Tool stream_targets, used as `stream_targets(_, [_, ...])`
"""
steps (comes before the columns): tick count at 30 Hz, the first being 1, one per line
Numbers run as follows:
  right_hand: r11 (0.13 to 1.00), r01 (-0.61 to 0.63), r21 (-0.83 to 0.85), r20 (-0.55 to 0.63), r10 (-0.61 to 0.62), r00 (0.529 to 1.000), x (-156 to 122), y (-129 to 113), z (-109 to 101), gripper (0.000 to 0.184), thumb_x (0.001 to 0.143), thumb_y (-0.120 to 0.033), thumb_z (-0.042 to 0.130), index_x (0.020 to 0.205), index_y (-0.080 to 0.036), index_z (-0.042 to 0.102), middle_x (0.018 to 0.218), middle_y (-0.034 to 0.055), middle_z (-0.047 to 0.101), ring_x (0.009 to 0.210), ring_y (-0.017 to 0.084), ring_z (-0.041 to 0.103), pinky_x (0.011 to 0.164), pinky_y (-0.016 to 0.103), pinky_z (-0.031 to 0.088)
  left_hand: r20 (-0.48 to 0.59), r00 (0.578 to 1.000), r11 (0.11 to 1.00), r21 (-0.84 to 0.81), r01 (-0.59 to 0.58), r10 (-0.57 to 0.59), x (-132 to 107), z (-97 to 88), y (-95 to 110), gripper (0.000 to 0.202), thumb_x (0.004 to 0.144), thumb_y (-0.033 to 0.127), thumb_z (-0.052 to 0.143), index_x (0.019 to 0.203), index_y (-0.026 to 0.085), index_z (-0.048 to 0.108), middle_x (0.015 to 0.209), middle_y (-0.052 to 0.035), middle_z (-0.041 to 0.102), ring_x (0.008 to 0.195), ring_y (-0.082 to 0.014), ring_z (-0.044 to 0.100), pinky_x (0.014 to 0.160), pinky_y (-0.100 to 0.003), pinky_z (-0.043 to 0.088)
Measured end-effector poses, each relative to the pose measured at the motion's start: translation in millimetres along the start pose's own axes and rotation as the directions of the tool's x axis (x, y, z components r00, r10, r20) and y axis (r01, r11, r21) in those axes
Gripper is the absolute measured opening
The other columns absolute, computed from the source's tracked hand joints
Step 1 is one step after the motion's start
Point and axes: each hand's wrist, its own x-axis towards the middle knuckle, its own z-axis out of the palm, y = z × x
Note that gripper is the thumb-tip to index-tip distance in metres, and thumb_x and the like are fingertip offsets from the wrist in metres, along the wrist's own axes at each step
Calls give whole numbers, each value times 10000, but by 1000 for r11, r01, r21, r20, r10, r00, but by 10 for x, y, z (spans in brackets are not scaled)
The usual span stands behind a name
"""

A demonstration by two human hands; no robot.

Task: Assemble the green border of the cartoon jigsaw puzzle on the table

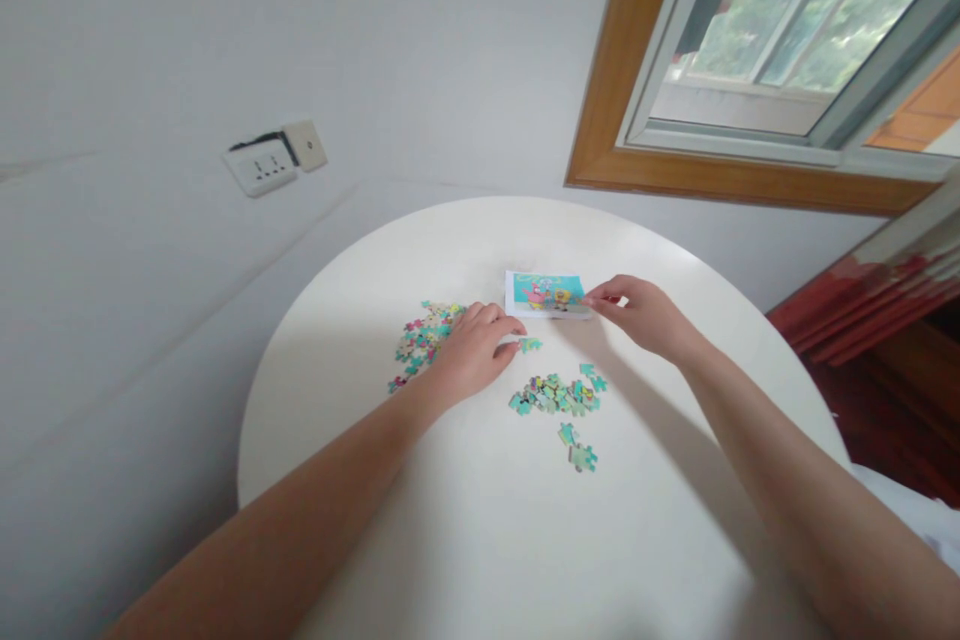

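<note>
A small picture card [547, 292] with cartoon figures on a turquoise ground is near the far middle of the white round table [465, 540]. My right hand [634, 312] pinches at the card's right edge, thumb and forefinger closed there. Left of the card, my left hand [480, 348] is palm down with its thumb and forefinger apart, over the edge of a pile of jigsaw pieces [420, 345]. A jigsaw piece [531, 345] lies by its fingertips. Nearer me is a second heap of jigsaw pieces [555, 395], mostly green and turquoise.
A few loose pieces [583, 457] lie in front of the second heap, and others [594, 378] at its upper right. Beyond the table stands a white wall with a socket [262, 167]. A wood-framed window [750, 175] is at the right, beside a red curtain [847, 300].
</note>
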Motion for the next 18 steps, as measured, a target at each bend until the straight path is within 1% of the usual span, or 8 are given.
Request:
stream_targets(1, [1000, 2, -2, 33, -2, 999, -57, 36, -35, 203, 827, -285, 545, 845, -198, 728, 886, 56, 693, 792, 179, 612, 712, 283, 452, -3, 1000, 1000, -3, -1, 1, -1, 3, 3, 190, 874, 246, 531, 1032, 241, 636, 978, -50, 571, 1000, -234, 477, 922, -384, 386])
stream_targets(3, [1000, -4, 6, 137, 3, 991, -183, 109, -74, 186, 813, -256, 550, 867, -211, 722, 910, 47, 692, 808, 175, 620, 730, 286, 463, -7, 1000, 1000, -2, -6, 6, -1, 12, 3, 204, 875, 270, 534, 1052, 241, 631, 989, -53, 568, 997, -236, 478, 923, -388, 385])
stream_targets(6, [999, -9, 44, 302, -4, 953, -345, 184, -96, 206, 794, -215, 552, 927, -225, 708, 953, 36, 688, 853, 171, 628, 767, 289, 476, -11, 1000, 1000, -4, -17, 17, 0, 26, -5, 224, 866, 317, 555, 1066, 247, 627, 1000, -51, 562, 995, -237, 477, 923, -391, 381])
stream_targets(8, [998, 7, 59, 365, -28, 931, -407, 187, -103, 216, 782, -199, 563, 944, -226, 704, 950, 34, 688, 854, 169, 632, 781, 290, 480, -10, 1000, 1000, -9, -23, 23, 1, 31, -12, 225, 862, 328, 562, 1063, 252, 629, 994, -48, 559, 993, -237, 474, 921, -389, 381])
stream_targets(11, [996, 60, 72, 385, -83, 919, -439, 118, -92, 193, 772, -184, 585, 917, -220, 707, 926, 34, 689, 833, 164, 632, 781, 284, 481, -14, 1000, 1000, -7, -24, 24, 5, 32, -13, 217, 865, 314, 554, 1058, 249, 629, 979, -46, 559, 985, -233, 473, 914, -381, 383])
stream_targets(13, [988, 116, 98, 380, -145, 914, -442, 53, -65, 183, 779, -175, 585, 905, -218, 710, 911, 34, 685, 831, 159, 625, 785, 279, 477, -16, 1000, 1000, -3, -22, 22, 9, 33, -13, 211, 866, 306, 553, 1051, 244, 631, 974, -46, 561, 976, -230, 477, 910, -378, 385])
stream_targets(18, [949, 272, 161, 383, -314, 869, -462, -48, 19, 229, 804, -121, 554, 937, -226, 709, 880, 27, 677, 865, 153, 597, 809, 276, 458, -25, 999, 999, -2, -41, 41, 12, 43, -30, 208, 872, 290, 540, 1053, 237, 627, 998, -49, 572, 969, -224, 488, 908, -378, 392])
